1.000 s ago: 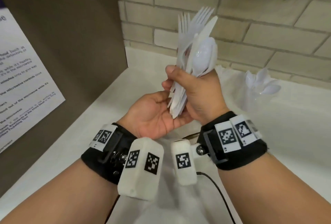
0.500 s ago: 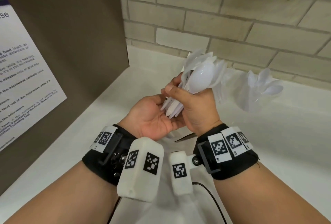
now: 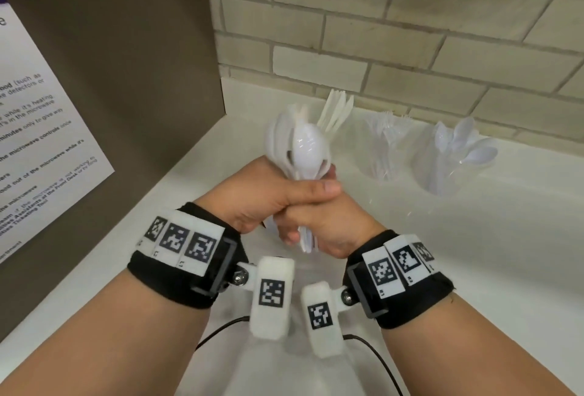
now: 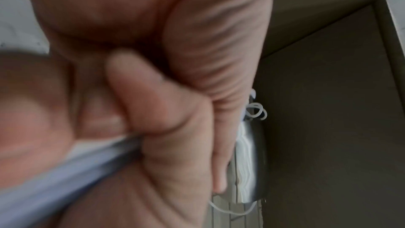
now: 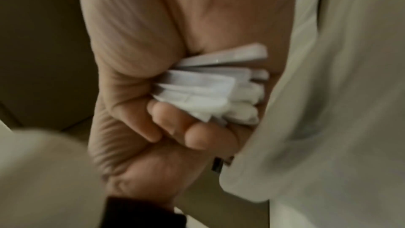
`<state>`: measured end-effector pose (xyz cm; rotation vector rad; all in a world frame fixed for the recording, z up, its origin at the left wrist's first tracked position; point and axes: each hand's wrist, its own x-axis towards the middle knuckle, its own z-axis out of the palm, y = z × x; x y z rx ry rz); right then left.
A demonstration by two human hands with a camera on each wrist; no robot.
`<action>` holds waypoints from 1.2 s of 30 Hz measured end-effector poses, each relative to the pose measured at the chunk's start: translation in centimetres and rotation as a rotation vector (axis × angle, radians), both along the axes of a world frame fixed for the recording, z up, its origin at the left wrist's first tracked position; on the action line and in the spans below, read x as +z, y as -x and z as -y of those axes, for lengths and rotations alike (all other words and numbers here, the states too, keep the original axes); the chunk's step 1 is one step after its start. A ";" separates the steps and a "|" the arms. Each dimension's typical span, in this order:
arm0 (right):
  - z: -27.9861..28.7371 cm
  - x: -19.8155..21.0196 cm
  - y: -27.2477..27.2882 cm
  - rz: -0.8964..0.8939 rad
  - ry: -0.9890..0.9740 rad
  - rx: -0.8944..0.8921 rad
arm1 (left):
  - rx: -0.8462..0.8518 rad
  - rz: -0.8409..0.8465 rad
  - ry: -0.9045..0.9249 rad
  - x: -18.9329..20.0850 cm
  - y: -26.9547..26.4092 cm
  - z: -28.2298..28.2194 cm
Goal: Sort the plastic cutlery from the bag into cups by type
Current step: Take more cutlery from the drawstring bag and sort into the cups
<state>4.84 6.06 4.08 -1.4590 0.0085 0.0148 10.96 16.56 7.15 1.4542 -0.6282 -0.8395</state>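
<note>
Both hands hold one upright bundle of white plastic cutlery (image 3: 308, 149) above the white counter (image 3: 474, 253), a spoon bowl facing me. My left hand (image 3: 268, 196) wraps the bundle just under the heads, thumb lying across the front. Below it, my right hand (image 3: 328, 225) grips the handles. The handle ends (image 5: 208, 93) stick out between curled fingers in the right wrist view. The left wrist view is blurred skin. Against the wall stand clear cups: one with forks (image 3: 385, 142), one with spoons (image 3: 455, 155). Knives (image 3: 336, 109) rise behind the bundle; their cup is hidden.
A brown panel (image 3: 126, 63) with a printed notice (image 3: 38, 142) stands close on the left. A brick wall (image 3: 410, 32) closes the back. A black cable (image 3: 379, 361) runs over the counter under my wrists.
The bundle has come down from in front of the wall to just above the counter. My left hand, earlier open under the handle ends, has turned over and closed round the bundle.
</note>
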 end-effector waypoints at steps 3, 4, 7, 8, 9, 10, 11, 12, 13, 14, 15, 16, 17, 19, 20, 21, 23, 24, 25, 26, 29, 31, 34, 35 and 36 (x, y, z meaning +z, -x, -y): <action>-0.3 -0.2 0.1 -0.033 -0.043 0.042 | 0.078 0.058 -0.037 0.1 0.7 0.2; -0.1 -0.1 0.1 -0.040 -0.009 0.051 | 0.121 0.072 -0.033 0.1 0.8 0.2; 0.3 -0.1 0.2 -0.107 0.164 0.017 | 0.268 -0.010 0.056 -0.2 0.5 0.4; 0.1 -0.1 0.1 -0.124 0.218 -0.027 | 0.284 -0.031 0.082 -0.1 0.5 0.6; 0.0 -0.1 0.1 -0.135 0.243 -0.066 | 0.283 -0.035 0.093 0.0 0.5 0.8; -0.1 -0.2 0.1 -0.152 0.228 -0.086 | 0.278 -0.031 0.091 0.1 0.6 0.8; -0.1 -0.1 0.1 -0.173 0.184 -0.077 | 0.266 -0.023 0.085 0.1 0.6 0.9; -0.1 -0.1 0.3 -0.190 0.123 -0.045 | 0.240 -0.011 0.078 0.2 0.6 0.8; -0.1 -0.1 0.4 -0.202 0.070 -0.008 | 0.199 0.008 0.071 0.2 0.6 0.7; 0.0 -0.1 0.6 -0.212 0.024 0.033 | 0.152 0.024 0.061 0.3 0.7 0.5; -0.1 -0.2 0.7 -0.215 -0.016 0.070 | 0.112 0.034 0.049 0.2 0.7 0.3; -0.1 -0.2 0.9 -0.214 -0.048 0.105 | 0.088 0.031 0.039 0.2 0.6 0.2; -0.1 -0.2 1.0 -0.215 -0.075 0.137 | 0.072 0.024 0.036 0.1 0.6 0.0; -0.2 -0.2 1.1 -0.224 -0.117 0.205 | 0.024 0.021 0.054 0.0 0.5 -0.4; -0.3 -0.1 1.2 -0.226 -0.125 0.226 | -0.004 0.024 0.071 -0.1 0.6 -0.5; -0.3 0.0 1.1 -0.226 -0.125 0.228 | -0.009 0.024 0.088 -0.1 0.6 -0.4; -0.3 0.1 0.9 -0.190 -0.051 0.175 | 0.077 -0.011 0.120 0.1 0.7 -0.2; -0.3 0.5 0.8 -0.159 0.030 0.138 | 0.153 -0.048 0.155 0.3 0.6 0.0; -0.1 1.0 0.7 -0.134 0.114 0.110 | 0.237 -0.094 0.214 0.3 0.3 0.2; 0.4 1.5 0.7 -0.124 0.206 0.081 | 0.310 -0.148 0.285 0.3 -0.1 0.1; 2.2 3.1 0.6 -0.092 0.371 -0.147 | 0.417 -0.219 0.341 0.0 -1.5 -0.5; 2.9 4.2 0.5 -0.023 0.354 -0.315 | 0.372 -0.190 0.236 -0.7 -1.6 -0.7; 2.8 5.5 0.0 0.106 0.257 -0.425 | 0.179 -0.173 0.149 -1.8 -0.9 -0.7; 2.7 5.7 -0.2 0.132 0.259 -0.432 | 0.119 -0.182 0.140 -2.1 -0.7 -0.7; 2.6 5.8 -0.4 0.147 0.269 -0.428 | 0.068 -0.195 0.141 -2.4 -0.6 -0.7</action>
